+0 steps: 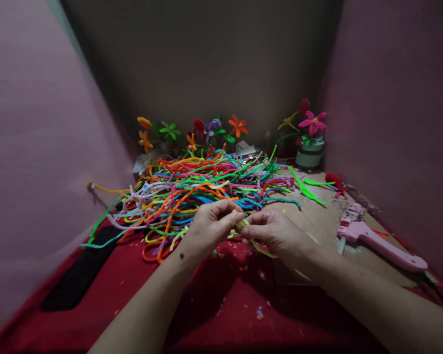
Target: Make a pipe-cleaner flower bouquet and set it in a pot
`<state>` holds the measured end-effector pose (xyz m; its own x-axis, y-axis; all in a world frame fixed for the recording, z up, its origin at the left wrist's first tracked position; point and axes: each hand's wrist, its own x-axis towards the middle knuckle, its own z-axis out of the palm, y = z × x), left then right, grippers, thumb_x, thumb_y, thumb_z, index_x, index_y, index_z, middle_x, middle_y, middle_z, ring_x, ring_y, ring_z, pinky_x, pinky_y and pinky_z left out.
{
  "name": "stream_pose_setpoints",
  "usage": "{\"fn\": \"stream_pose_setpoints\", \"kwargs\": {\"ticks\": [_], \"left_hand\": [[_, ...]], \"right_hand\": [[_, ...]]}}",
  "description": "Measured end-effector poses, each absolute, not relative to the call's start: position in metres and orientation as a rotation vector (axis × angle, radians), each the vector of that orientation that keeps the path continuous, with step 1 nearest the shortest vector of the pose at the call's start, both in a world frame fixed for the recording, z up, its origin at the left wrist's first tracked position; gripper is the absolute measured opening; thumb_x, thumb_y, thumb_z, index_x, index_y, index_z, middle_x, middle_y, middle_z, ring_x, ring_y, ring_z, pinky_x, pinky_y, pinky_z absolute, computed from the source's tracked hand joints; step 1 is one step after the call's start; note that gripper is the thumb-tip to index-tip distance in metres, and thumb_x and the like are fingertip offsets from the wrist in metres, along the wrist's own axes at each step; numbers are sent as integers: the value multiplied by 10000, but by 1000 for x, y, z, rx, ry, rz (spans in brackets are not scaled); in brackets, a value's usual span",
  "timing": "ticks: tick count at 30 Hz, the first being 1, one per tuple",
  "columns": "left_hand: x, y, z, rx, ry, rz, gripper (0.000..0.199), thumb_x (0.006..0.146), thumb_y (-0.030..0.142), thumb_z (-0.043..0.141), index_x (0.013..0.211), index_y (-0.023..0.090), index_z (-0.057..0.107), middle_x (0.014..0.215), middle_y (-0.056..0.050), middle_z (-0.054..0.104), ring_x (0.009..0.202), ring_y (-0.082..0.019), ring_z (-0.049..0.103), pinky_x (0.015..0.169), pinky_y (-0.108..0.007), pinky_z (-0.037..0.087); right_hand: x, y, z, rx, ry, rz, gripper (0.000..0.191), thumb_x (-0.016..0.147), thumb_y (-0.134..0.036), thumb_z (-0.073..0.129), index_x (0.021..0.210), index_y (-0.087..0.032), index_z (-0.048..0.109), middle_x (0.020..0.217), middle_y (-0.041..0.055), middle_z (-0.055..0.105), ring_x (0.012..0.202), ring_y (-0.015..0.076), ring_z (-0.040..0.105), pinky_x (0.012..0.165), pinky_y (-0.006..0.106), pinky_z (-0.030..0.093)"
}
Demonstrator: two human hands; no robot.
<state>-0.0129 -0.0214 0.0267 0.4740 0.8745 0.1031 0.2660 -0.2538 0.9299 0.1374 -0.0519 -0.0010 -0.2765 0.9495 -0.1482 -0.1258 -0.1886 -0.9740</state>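
Note:
Between my two hands is a pale yellow pipe cleaner [242, 223], bent into a small bundle at the fingertips. My left hand [217, 219] pinches it from the left with thumb and forefinger. From the other side my right hand [271, 227] grips it, and a loose yellow tail hangs out below the right fingers. The fingertips of both hands nearly meet. Just beyond them spreads a big tangled heap of many-coloured pipe cleaners [203, 184], partly hidden by my left hand.
A pink glue gun [380, 241] lies on a cardboard sheet [328, 216] at right, near bright green pieces [306, 189]. Pipe-cleaner flowers [238, 126] line the back, one pink in a small pot [310, 155]. A black strip [79, 275] lies on the red cloth [214, 314]. Pink walls flank both sides.

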Motion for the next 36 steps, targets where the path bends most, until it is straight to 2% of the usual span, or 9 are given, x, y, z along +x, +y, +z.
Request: {"fn": "stream_pose_setpoints", "kwargs": {"ticks": [3,8,13,18,21,25,30,36], "left_hand": [[-14,-20,27,1631,886,678,162,759,297,564,723,140,577,566,23,527,467,-68,428,446,-179,317],[-14,-19,28,1730,947,695,134,745,253,561,673,142,582,550,21,545,502,-87,476,466,-181,346],[-11,-19,36,1888,1021,687,149,727,239,557,619,148,606,545,16,564,505,-92,470,465,-182,344],[-7,-16,38,1790,1031,664,118,711,227,561,631,156,611,504,37,550,425,-70,427,421,-177,322],[-7,-13,38,1747,1019,675,110,695,214,573,607,152,598,491,42,525,422,-64,426,405,-167,313],[-10,-7,37,1640,986,653,123,695,233,582,609,146,586,416,67,431,352,-38,321,352,-157,244],[-14,-4,31,1532,934,615,159,682,272,604,602,137,577,429,52,443,362,-41,329,351,-160,238],[-15,-6,28,1564,941,635,147,691,243,593,585,146,561,439,53,448,382,-46,349,369,-163,248]], "right_hand": [[138,-52,0,-1055,-1182,1635,239,635,-337,696,569,-126,605,424,-45,493,353,38,329,381,213,180],[139,-52,-2,-983,-1162,1697,229,653,-300,683,531,-123,603,428,-37,498,360,34,311,385,218,162],[141,-46,-10,-912,-1017,1834,167,621,-272,711,647,-113,667,515,8,601,404,57,424,416,206,253],[141,-44,-11,-863,-896,1902,145,545,-198,741,583,-105,636,518,12,612,433,77,502,436,198,327],[142,-44,-12,-812,-841,1935,148,578,-201,734,631,-97,642,549,20,625,446,84,535,447,193,364],[143,-44,-14,-726,-783,1949,166,641,-251,699,679,-100,639,591,39,640,538,130,601,509,225,432],[141,-43,-18,-742,-782,2015,138,662,-219,681,704,-96,634,602,53,664,513,129,609,544,244,462],[140,-44,-15,-805,-733,2031,127,616,-189,697,672,-95,633,567,48,664,468,122,605,478,216,442]]}}
